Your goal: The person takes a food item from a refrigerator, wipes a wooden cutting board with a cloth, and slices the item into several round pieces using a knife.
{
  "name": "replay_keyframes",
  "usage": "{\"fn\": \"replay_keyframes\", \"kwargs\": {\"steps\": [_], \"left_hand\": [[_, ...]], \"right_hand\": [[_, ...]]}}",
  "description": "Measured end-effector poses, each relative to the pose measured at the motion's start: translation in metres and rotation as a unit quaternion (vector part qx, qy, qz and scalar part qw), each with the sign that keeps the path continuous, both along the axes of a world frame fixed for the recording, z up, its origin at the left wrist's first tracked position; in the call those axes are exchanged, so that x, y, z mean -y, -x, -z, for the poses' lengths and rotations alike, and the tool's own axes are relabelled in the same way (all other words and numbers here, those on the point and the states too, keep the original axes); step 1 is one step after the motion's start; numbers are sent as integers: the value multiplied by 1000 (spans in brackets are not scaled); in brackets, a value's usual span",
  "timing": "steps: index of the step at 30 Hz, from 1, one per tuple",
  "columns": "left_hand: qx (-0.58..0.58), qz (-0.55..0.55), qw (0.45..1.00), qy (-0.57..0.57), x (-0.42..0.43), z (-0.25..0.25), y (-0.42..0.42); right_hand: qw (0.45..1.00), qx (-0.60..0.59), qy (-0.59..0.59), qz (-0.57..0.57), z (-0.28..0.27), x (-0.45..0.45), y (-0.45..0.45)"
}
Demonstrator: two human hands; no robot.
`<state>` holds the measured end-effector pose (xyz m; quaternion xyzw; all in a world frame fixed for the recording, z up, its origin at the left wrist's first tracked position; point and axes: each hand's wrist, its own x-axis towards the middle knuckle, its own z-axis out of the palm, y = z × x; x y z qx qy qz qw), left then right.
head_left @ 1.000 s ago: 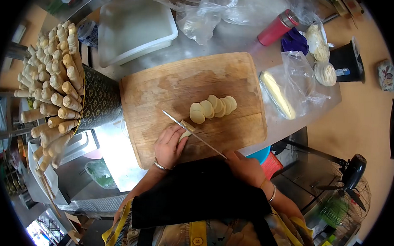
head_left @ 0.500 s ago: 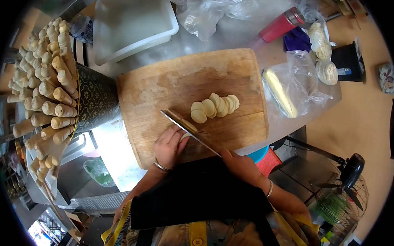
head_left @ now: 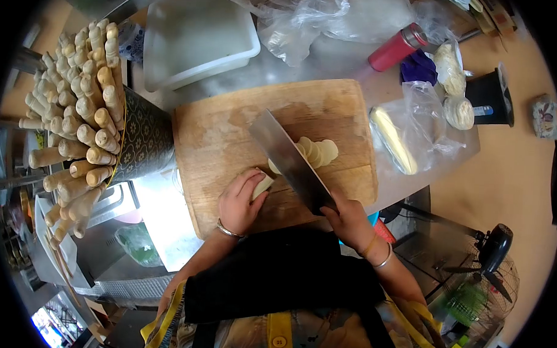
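Observation:
My left hand (head_left: 237, 203) is closed round a short, pale, round-cut piece (head_left: 263, 186) at the near left of the wooden cutting board (head_left: 218, 135). In my right hand (head_left: 351, 225) is the handle of a cleaver (head_left: 296, 165). Its broad blade is tilted and points to the far left, above the board and to the right of the pale piece. Thin round slices (head_left: 321, 152) of the same pale food overlap in a row behind the blade, which hides part of them.
A bucket (head_left: 146, 129) packed with wooden-looking sticks stands left of the board. Behind it sits a white plastic tub (head_left: 200, 42). To the right are a long pale-yellow piece (head_left: 393, 141) on plastic, a red flask (head_left: 394, 49) and a purple cloth (head_left: 418, 68). A fan (head_left: 496, 243) stands lower right.
The cleaver has swung up and right, away from the pale piece, and its flat side now shows. My right hand has moved right with it. My left hand stays about where it was.

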<state>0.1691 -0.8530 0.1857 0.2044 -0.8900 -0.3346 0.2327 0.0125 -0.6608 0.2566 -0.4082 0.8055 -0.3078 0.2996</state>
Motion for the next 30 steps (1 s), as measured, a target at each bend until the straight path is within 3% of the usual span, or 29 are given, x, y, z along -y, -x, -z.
{"fn": "replay_keyframes", "kwargs": {"steps": [4,12,16,20,22,25,28,30], "left_hand": [[-19,31,999,-22,1,7,-1],[-17,9,1000,4,-6,9,-3],[-21,24,998,54,-5,4,3],[32,36,996,71,-4,-9,12],[20,27,998,47,-3,-4,9],[-4,25,1000,8,-4,6,3],[12,19,999,35,-6,5,5],[32,31,997,60,-4,-8,11]], "right_hand": [[999,-45,-14,-23,-13,-9,-4],[978,-48,-190,-75,-19,-23,-23],[979,-50,-181,-80,-16,-27,-25],[988,-60,-143,3,-16,-33,-22],[992,-63,-109,27,-16,-35,-22],[985,-62,-161,-8,-17,-36,-25],[989,-50,-139,-20,-13,-45,-30],[996,-64,-61,27,-14,-52,-32]]}}
